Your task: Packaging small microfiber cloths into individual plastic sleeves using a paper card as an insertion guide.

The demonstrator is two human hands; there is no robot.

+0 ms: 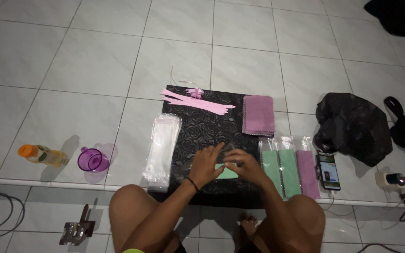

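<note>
**Green cloth under both hands**

I saw the left hand (206,165) and right hand (245,167) pressing a flat, pale green cloth (226,172) on the black mat (202,124), beside bagged cloths (289,168). Left fingers lay spread; the right grip I couldn't tell.

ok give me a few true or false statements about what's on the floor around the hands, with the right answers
1. Both hands, the left hand and the right hand, rest on a green cloth piece on the black mat. True.
2. The purple cup lies to the right of the mat. False: it sits to the left, beside the orange-capped bottle.
3. A stack of clear plastic sleeves lies along the mat's left edge. True.
4. The phone has a dark screen. False: its screen is lit.
5. The pink ribbon strips lie at the mat's near edge. False: they lie at its far edge.
</note>
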